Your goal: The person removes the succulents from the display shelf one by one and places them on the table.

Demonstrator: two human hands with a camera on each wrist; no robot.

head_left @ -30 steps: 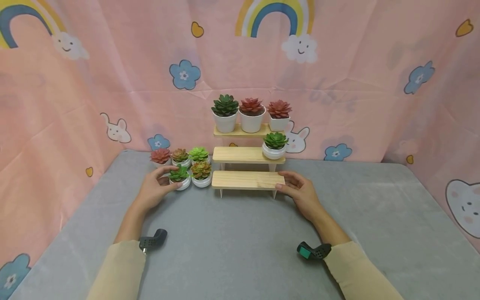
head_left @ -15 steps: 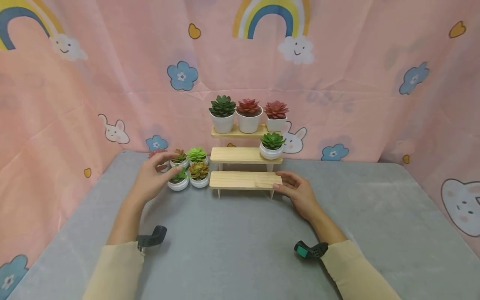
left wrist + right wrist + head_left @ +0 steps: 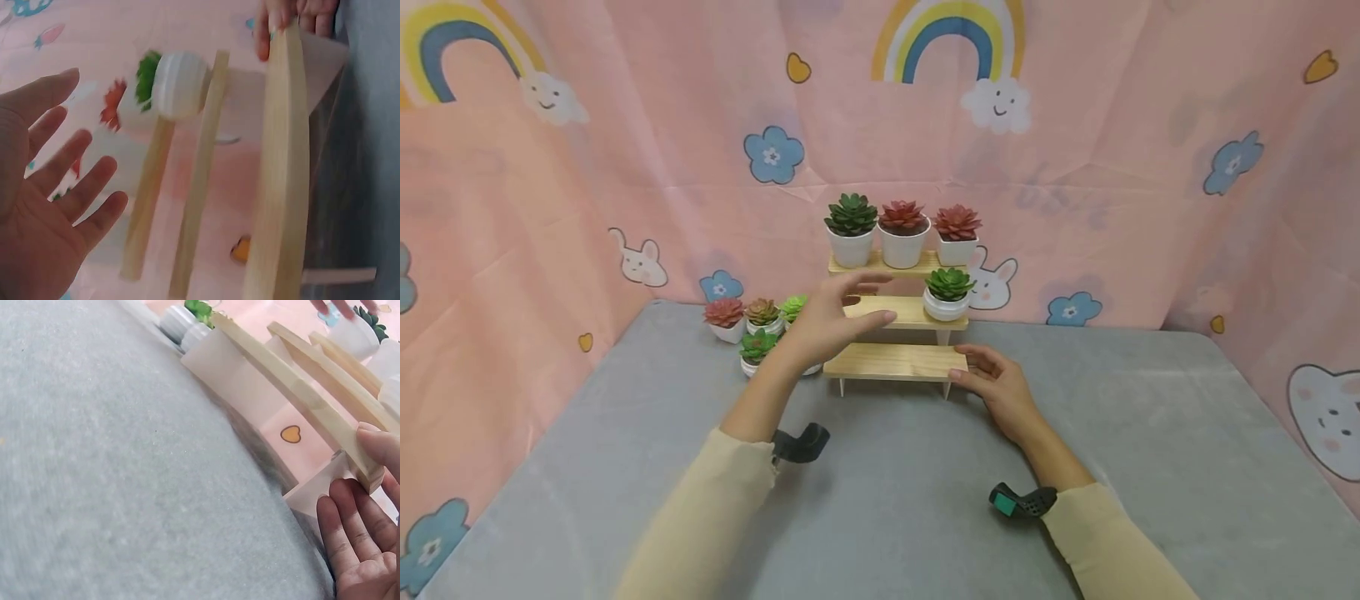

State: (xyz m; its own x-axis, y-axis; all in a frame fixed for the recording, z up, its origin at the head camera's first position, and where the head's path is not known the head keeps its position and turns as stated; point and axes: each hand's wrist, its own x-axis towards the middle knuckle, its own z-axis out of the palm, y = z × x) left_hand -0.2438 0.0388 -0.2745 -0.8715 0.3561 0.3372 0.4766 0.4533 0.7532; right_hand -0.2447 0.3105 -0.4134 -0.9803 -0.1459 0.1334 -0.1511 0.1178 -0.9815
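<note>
On the counter, the right hand grips the lowest shelf's end, likely to steady it; the left hand, empty, fingers spread, hangs near the middle shelf.

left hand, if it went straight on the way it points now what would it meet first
Likely the potted green succulent at the right end of the middle shelf: in the head view the left hand points toward it, though depth is unclear.
</note>
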